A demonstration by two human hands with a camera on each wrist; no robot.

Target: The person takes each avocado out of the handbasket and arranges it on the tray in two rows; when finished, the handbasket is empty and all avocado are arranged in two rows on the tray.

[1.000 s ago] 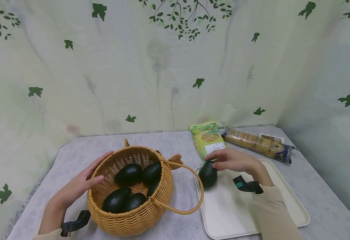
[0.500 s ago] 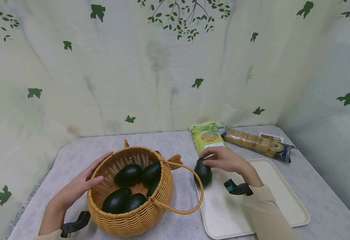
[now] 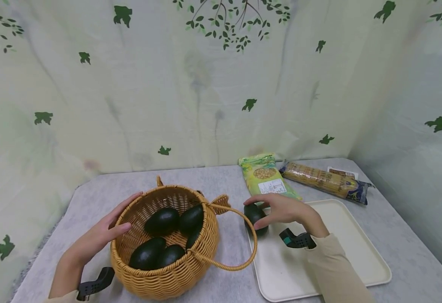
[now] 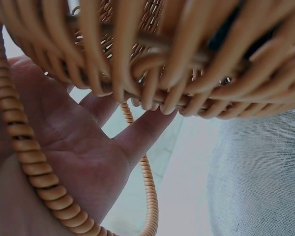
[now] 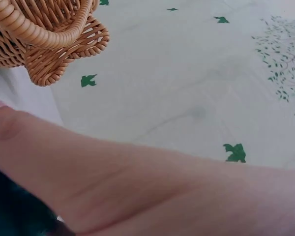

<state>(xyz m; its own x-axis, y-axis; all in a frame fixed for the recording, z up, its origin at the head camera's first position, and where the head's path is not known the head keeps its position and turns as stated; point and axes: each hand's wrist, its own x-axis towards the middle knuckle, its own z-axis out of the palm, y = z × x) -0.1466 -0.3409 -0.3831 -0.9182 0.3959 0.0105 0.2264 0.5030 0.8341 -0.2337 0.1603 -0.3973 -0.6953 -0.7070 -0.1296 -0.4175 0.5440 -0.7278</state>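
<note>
A wicker basket (image 3: 198, 277) with a looped handle tilts its mouth toward me, several dark green avocados (image 3: 162, 221) inside. My left hand (image 3: 92, 240) rests against the basket's left rim, fingers extended and spread, thumb at the edge. In the left wrist view, the palm (image 4: 73, 147) shows below the weave, behind the handle. My right hand (image 3: 283, 209) holds another avocado (image 3: 252, 215) at the tray's back left corner, fingers over its far side and thumb on its near side. Part of the basket handle overlaps that avocado. The right wrist view shows only its dark edge (image 5: 14, 211).
A white tray (image 3: 292, 269) lies right of the basket. Behind it are a green bag (image 3: 262, 172) with beans pictured on it, a long package (image 3: 323, 181) that looks like dried noodles, and a small label (image 3: 342, 173). A leaf-patterned curtain (image 3: 205, 105) hangs behind the table.
My right hand has moved left with the avocado, toward the tray's corner and the basket handle. Its hold has shifted from the avocado's top to around its sides. The left hand has stayed still.
</note>
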